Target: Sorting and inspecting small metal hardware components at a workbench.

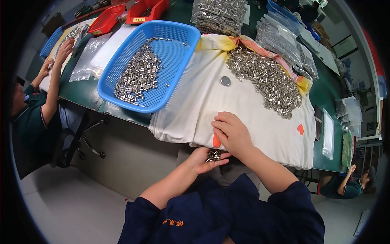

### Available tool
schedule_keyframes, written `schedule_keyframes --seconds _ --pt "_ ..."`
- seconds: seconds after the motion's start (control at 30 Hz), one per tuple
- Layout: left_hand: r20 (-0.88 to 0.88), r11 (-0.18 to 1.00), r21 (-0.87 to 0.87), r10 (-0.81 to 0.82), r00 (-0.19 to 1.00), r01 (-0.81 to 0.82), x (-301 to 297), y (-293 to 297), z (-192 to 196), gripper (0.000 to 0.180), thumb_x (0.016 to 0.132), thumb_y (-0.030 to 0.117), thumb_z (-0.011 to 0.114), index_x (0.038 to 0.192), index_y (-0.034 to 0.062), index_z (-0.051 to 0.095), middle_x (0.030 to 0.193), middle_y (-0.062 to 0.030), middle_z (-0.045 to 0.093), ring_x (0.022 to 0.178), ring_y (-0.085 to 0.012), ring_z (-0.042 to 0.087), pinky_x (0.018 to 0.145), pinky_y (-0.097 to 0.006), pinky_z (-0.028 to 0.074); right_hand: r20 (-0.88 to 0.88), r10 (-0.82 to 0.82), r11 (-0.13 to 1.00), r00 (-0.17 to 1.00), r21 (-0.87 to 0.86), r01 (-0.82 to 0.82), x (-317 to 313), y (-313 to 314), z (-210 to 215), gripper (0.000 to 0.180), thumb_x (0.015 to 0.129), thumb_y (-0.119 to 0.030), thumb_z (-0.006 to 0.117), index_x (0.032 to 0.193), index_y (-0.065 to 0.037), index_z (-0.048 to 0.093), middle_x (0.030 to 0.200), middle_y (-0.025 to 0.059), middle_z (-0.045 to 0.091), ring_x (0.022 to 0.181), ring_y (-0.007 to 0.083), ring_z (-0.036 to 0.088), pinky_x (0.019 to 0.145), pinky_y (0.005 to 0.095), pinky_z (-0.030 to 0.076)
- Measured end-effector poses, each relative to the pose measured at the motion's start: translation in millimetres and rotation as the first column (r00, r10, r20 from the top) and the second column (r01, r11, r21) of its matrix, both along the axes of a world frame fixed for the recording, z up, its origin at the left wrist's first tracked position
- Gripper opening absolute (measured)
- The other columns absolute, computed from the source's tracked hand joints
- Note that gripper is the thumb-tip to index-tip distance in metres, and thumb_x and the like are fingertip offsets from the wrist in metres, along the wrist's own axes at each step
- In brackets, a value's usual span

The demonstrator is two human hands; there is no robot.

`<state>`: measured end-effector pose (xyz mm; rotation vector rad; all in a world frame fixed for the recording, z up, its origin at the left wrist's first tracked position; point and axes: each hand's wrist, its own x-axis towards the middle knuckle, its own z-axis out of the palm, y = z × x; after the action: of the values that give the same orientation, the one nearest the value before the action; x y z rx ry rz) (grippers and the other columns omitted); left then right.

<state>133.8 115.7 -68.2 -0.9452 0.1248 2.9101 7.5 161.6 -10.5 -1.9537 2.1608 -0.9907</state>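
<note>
My left hand [204, 160] is cupped below the front edge of the cloth-covered table, holding a small heap of short metal cylinders [213, 155] in the palm. Just above it, on the white cloth [264, 140], my right hand [230, 132] lies with its fingers extended to the left beside an orange-red print; nothing shows in it, though its underside is hidden. A large pile of the same shiny cylinders [264, 77] spreads over the far right of the cloth. Between the pile and my hands sits a round grey metal disc [225, 81].
Left of the cloth stands a blue perforated basket [106, 87] partly filled with cylinders. Red bins [106, 20] and clear plastic bags [91, 55] lie behind it. Filled bags of metal parts [219, 16] stack at the back. Co-workers sit at far left [36, 110] and far right [345, 187].
</note>
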Motion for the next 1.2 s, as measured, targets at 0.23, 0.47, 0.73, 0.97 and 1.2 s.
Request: schedule_keyframes --seconds 0.23,0.47,0.73,0.97,1.2 --pt "0.013 1.0 -0.015 -0.002 1.0 0.002 3 -1 1 0.033 0.091 0.021 0.037 0.115 0.0002 0.045 0.109 -0.0168 0.053 0.1 -0.0314 0.055 0.085 -0.046 0.046 0.101 -0.088 0.996 0.991 0.008 0.087 -8 13 12 0.024 0.075 -0.01 0.06 0.098 -0.004 0.06 0.106 0.0117 0.057 0.103 0.0288 0.051 0.085 0.0357 0.043" --pt "-0.077 0.997 0.08 -0.012 0.997 0.018 -4 13 -7 0.03 0.091 0.018 0.033 0.11 -0.0011 0.046 0.1 -0.0157 0.057 0.094 -0.0261 0.058 0.084 -0.045 0.047 -0.031 -0.151 0.985 0.988 0.076 0.153 14 10 3 0.027 0.074 -0.01 0.062 0.099 -0.003 0.061 0.111 0.014 0.054 0.108 0.0312 0.048 0.087 0.0362 0.042" --pt "-0.081 0.992 0.116 -0.036 0.996 0.045 -11 14 -2 0.029 0.092 0.021 0.03 0.107 0.0037 0.049 0.097 -0.0114 0.059 0.092 -0.0217 0.059 0.079 -0.038 0.051 0.001 -0.21 0.977 0.978 -0.046 0.209 25 20 -7 0.018 0.072 -0.005 0.061 0.09 -0.002 0.062 0.098 0.011 0.057 0.099 0.0292 0.053 0.081 0.0371 0.045" --pt "-0.097 0.997 0.075 0.008 0.995 -0.001 -9 14 -2 0.027 0.092 0.018 0.029 0.106 0.004 0.048 0.101 -0.0116 0.056 0.093 -0.0206 0.058 0.075 -0.034 0.053 0.03 -0.159 0.982 0.987 -0.094 0.161 35 39 -7 0.02 0.068 -0.002 0.063 0.088 0.0 0.061 0.095 0.011 0.057 0.096 0.0306 0.054 0.078 0.0373 0.047" --pt "-0.292 0.99 0.138 0.047 0.955 -0.006 -1 13 -23 0.024 0.09 0.018 0.035 0.1 0.0023 0.05 0.097 -0.0124 0.055 0.088 -0.02 0.058 0.07 -0.029 0.053 0.006 0.019 0.995 1.0 -0.094 -0.018 51 66 -12 0.027 0.066 -0.002 0.063 0.093 0.0 0.06 0.102 0.0117 0.054 0.1 0.0292 0.051 0.084 0.0385 0.045"
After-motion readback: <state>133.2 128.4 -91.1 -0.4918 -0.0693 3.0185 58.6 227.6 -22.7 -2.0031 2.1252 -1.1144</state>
